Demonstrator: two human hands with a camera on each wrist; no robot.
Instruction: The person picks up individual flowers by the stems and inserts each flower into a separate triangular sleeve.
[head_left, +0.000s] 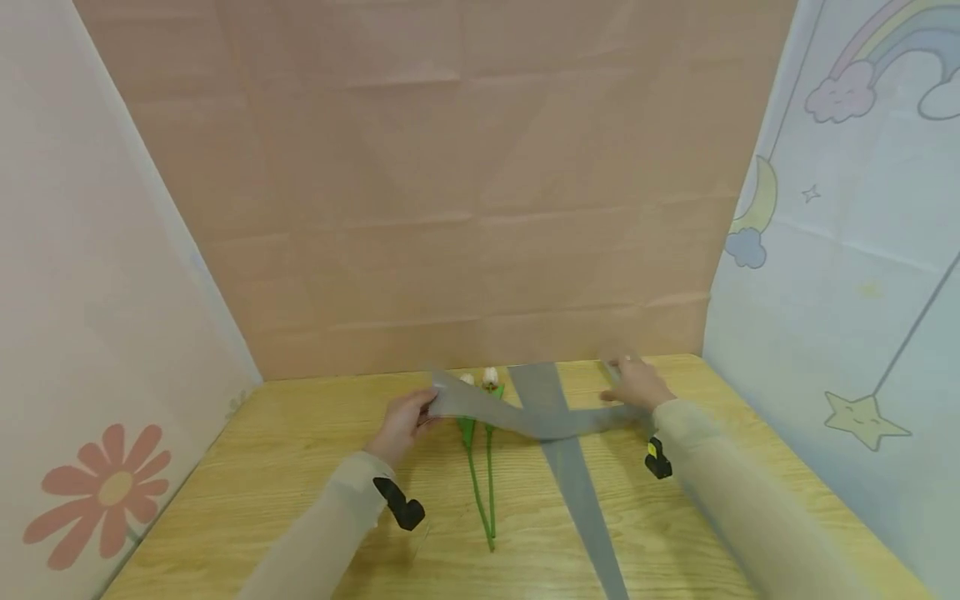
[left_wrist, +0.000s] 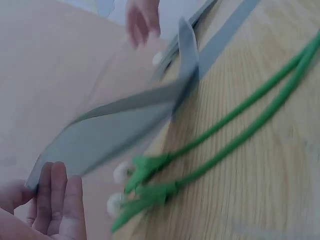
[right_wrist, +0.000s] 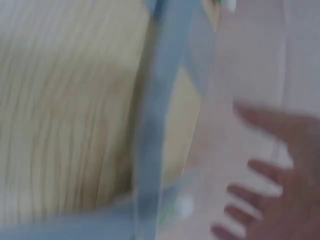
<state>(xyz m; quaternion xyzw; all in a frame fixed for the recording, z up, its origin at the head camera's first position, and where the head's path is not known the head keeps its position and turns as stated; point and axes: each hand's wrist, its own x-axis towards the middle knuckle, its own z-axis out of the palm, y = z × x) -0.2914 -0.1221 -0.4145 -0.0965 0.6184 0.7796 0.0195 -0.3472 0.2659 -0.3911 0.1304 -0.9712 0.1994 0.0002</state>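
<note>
Near desk's (head_left: 315,467) far edge — left hand (head_left: 402,423) pinched end of grey paper strip (head_left: 525,417); right hand (head_left: 637,383) lay spread-fingered near its other end — two green-stemmed white artificial tulips (head_left: 480,467) underneath.

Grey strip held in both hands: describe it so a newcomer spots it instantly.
On the wooden table, near the back wall, two grey strips cross. Take the lifted strip spanning sideways from the left hand to the right hand, arching over two green-stemmed flowers. Unlike it, the flat strip lies on the wood, running toward the viewer.
</note>
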